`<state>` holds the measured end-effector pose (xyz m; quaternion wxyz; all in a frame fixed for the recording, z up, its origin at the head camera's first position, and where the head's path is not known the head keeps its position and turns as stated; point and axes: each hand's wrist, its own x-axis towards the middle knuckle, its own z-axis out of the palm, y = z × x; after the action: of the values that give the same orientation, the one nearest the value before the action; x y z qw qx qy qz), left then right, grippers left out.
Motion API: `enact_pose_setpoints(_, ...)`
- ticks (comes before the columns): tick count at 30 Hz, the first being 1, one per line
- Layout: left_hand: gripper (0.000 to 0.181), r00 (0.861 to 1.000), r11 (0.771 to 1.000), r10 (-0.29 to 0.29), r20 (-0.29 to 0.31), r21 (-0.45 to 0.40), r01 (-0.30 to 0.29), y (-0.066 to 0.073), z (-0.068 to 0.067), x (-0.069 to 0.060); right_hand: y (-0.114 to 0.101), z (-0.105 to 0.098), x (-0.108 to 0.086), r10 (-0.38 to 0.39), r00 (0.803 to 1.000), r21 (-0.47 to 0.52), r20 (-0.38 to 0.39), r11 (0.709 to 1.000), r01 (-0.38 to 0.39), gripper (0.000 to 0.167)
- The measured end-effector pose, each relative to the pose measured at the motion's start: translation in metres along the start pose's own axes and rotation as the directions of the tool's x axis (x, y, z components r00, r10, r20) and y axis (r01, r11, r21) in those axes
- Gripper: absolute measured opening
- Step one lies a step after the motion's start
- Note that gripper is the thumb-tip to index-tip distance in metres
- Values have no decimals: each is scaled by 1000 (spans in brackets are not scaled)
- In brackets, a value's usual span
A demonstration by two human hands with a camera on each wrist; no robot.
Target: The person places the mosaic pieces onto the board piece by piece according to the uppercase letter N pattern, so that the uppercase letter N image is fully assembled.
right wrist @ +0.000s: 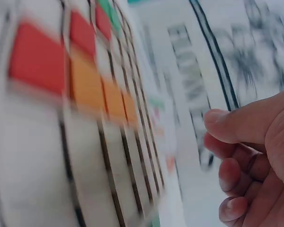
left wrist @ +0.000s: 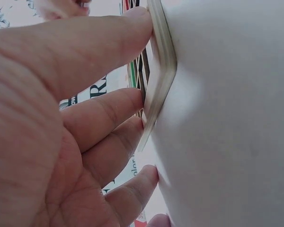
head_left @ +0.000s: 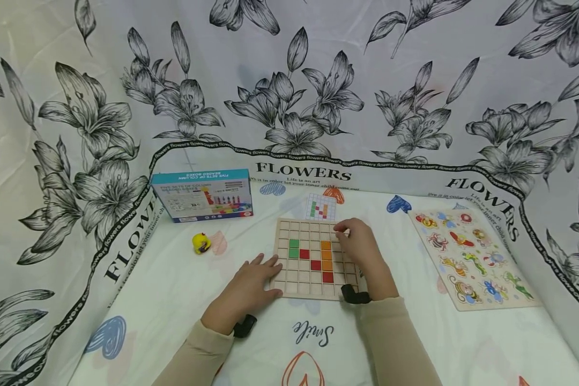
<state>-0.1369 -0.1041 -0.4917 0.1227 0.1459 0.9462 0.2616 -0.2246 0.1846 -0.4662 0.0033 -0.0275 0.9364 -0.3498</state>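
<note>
A wooden grid board [head_left: 297, 291] lies on the cloth, with green blocks [head_left: 294, 249], red blocks [head_left: 316, 265] and orange blocks [head_left: 326, 255] in its cells. My left hand [head_left: 248, 287] touches the board's left edge with extended fingers; in the left wrist view its thumb and two fingers meet the rim. Above the board's upper right corner is my right hand [head_left: 359, 241]. In the right wrist view its fingers [right wrist: 229, 175] are curled and the thumb lies against the index finger, with no block plainly visible between them. That view is blurred.
A pattern card [head_left: 321, 207] with coloured squares lies behind the board. To the left are a boxed toy set [head_left: 202, 195] and a small yellow toy [head_left: 201, 243]. An animal puzzle board [head_left: 475, 257] lies on the right. A flower-printed curtain [head_left: 294, 107] hangs behind.
</note>
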Motion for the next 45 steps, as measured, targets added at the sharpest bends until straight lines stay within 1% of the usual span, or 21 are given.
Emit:
enact_pose_setpoints(2,65,1000,1000,-2,1,9,2,0,0,0,17,-11,0,52,999,-12,-15,999,-52,24)
enact_pose_setpoints(5,65,1000,1000,-7,8,14,7,0,1,0,38,-22,-1,124,992,-40,-3,991,-124,30)
enact_pose_setpoints(7,66,1000,1000,-6,8,12,6,0,1,0,49,-25,-2,165,986,-46,19,985,-164,32)
enact_pose_setpoints(10,66,1000,1000,-2,8,11,2,0,1,1,59,-26,-3,203,978,-49,50,979,-200,34)
enact_pose_setpoints(14,65,1000,1000,1,5,21,-1,-1,2,2,64,-24,-3,207,976,-53,70,978,-204,36)
enact_pose_setpoints(19,65,1000,1000,6,0,18,-6,-2,2,2,64,-19,-3,187,980,-71,65,981,-182,36)
enact_pose_setpoints(24,65,1000,1000,8,-3,6,-8,-1,1,1,64,-18,-2,187,981,-89,57,979,-182,34)
enact_pose_setpoints(31,65,1000,1000,-2,-1,3,2,1,0,0,63,-22,-3,193,981,-63,35,980,-191,22)
enact_pose_setpoints(34,65,1000,1000,-2,-2,1,2,2,0,0,63,-23,-5,174,985,-64,-1,983,-174,16)
enact_pose_setpoints(37,65,1000,1000,-2,-4,6,2,2,0,0,57,-20,-8,128,990,-57,-65,990,-132,12)
enact_pose_setpoints(38,65,1000,1000,-2,-4,9,2,2,1,0,52,-18,-9,105,991,-52,-85,993,-109,11)
enact_pose_setpoints(40,65,1000,1000,-3,-4,13,3,2,1,1,37,-11,-12,62,993,-26,-101,998,-65,9)
enact_pose_setpoints(43,65,1000,1000,-7,1,15,7,1,0,1,9,3,-18,-14,998,13,-59,1000,14,7)
enact_pose_setpoints(45,65,1000,1000,-8,6,13,8,1,0,2,-9,15,-22,-51,999,37,-3,998,51,6)
